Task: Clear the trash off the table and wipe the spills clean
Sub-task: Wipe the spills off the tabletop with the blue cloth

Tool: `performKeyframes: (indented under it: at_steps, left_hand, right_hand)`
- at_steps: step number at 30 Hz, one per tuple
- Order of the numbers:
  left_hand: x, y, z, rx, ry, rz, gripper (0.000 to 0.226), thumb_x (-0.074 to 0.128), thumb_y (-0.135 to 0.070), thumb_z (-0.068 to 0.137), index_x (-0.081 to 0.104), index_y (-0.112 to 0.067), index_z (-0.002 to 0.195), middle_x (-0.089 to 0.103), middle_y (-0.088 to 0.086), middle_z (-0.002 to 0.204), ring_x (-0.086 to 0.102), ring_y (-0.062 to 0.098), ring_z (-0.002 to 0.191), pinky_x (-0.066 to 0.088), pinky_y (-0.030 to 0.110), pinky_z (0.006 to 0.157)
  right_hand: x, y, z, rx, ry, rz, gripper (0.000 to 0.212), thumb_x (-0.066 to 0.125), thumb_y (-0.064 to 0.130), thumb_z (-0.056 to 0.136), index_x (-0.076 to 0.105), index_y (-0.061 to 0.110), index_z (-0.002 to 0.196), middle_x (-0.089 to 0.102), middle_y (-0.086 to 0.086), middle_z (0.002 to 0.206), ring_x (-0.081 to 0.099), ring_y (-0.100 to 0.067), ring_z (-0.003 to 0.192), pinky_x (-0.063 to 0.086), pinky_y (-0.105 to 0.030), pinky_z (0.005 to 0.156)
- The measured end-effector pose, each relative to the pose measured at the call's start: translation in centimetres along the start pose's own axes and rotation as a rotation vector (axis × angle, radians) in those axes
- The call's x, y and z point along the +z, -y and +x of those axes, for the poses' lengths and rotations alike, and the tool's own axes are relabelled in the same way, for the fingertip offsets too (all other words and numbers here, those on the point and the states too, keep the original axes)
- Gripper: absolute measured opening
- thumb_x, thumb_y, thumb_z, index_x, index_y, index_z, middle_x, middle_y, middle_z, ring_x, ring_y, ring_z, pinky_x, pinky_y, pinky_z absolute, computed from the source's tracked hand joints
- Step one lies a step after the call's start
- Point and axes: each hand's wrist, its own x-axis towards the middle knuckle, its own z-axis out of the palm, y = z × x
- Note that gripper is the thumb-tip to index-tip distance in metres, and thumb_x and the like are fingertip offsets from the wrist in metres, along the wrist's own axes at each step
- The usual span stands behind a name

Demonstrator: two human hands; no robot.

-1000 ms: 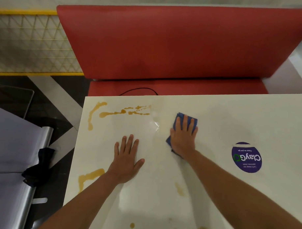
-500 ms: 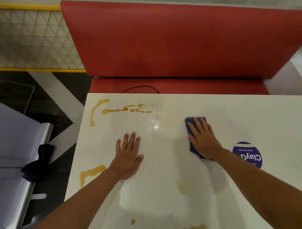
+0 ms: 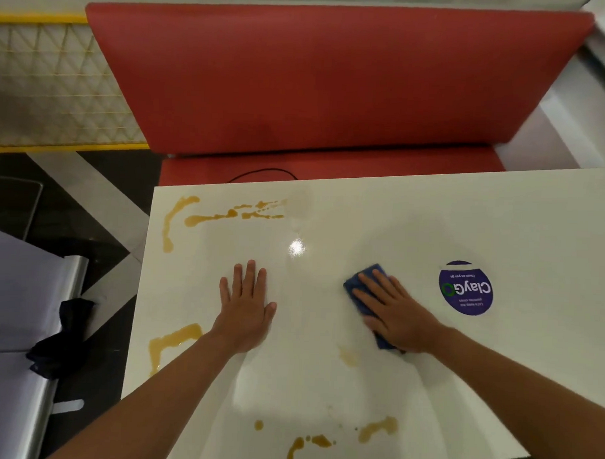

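A round purple sticker [image 3: 465,288] on the white tabletop [image 3: 414,216] reads "ClayGo". Just left of it, the right hand [image 3: 392,313] presses a blue cloth [image 3: 359,293] flat, fingers straight. Further left, the left hand [image 3: 245,304] rests open, palm down, among amber spills [image 3: 226,216].

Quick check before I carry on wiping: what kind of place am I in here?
Probably a fast-food or canteen dining area: a red padded booth bench faces the white glossy table, which carries a round purple "ClayGo" clean-as-you-go sticker and brown sauce-like spills.
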Motion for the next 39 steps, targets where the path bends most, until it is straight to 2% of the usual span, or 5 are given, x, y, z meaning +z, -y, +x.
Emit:
performKeyframes:
  at_steps: [8, 17, 24, 34, 39]
  left_hand:
    - [2.8, -3.3, -3.0, 0.039, -0.019, 0.054, 0.077, 0.012, -0.052, 0.098, 0.001, -0.007, 0.159, -0.017, 0.022, 0.164, -0.022, 0.038, 0.15, -0.008, 0.062, 0.116]
    - [2.1, -4.8, -3.7, 0.014, 0.066, 0.041, 0.082, -0.012, -0.058, 0.084, -0.024, -0.016, 0.153, -0.042, 0.018, 0.153, -0.037, 0.041, 0.144, -0.015, 0.065, 0.117]
    - [0.6, -5.4, -3.9, -0.017, 0.1, 0.104, 0.07, 0.022, -0.05, 0.105, -0.014, -0.023, 0.16, -0.027, 0.019, 0.163, -0.022, 0.042, 0.151, -0.004, 0.063, 0.121]
    - [0.9, -6.2, -5.7, -0.011, 0.158, 0.08, 0.072, 0.028, -0.049, 0.106, -0.015, -0.027, 0.16, -0.03, 0.014, 0.163, -0.025, 0.039, 0.15, -0.006, 0.061, 0.121]
    - [1.4, -6.4, -6.5, 0.012, 0.142, 0.078, 0.071, 0.029, -0.047, 0.106, -0.011, -0.026, 0.16, -0.027, 0.015, 0.164, -0.024, 0.039, 0.151, -0.004, 0.062, 0.121]
  right_hand:
    - [0.5, 5.2, -1.2, 0.501, -0.048, 0.07, 0.065, 0.029, 0.043, 0.103, 0.04, 0.003, 0.153, 0.029, -0.026, 0.161, 0.028, -0.051, 0.146, 0.035, -0.065, 0.109]
    - [1.5, 8.6, -4.9, 0.046, 0.028, 0.056, 0.064, 0.035, 0.051, 0.104, 0.027, 0.02, 0.16, 0.015, -0.008, 0.169, 0.012, -0.036, 0.155, 0.015, -0.051, 0.119]
    - [0.7, 6.1, -2.0, 0.471, -0.042, 0.111, 0.065, 0.029, 0.046, 0.103, 0.039, 0.006, 0.154, 0.027, -0.022, 0.162, 0.027, -0.051, 0.147, 0.035, -0.065, 0.111]
    - [2.1, 10.1, -5.7, 0.103, -0.048, 0.123, 0.059, 0.03, 0.045, 0.107, 0.033, 0.015, 0.157, 0.022, -0.012, 0.167, 0.017, -0.04, 0.153, 0.02, -0.051, 0.12]
    - [1.2, 4.3, -1.7, 0.421, -0.078, 0.169, 0.061, 0.018, 0.041, 0.108, 0.044, 0.007, 0.151, 0.035, -0.021, 0.159, 0.034, -0.052, 0.143, 0.043, -0.063, 0.103]
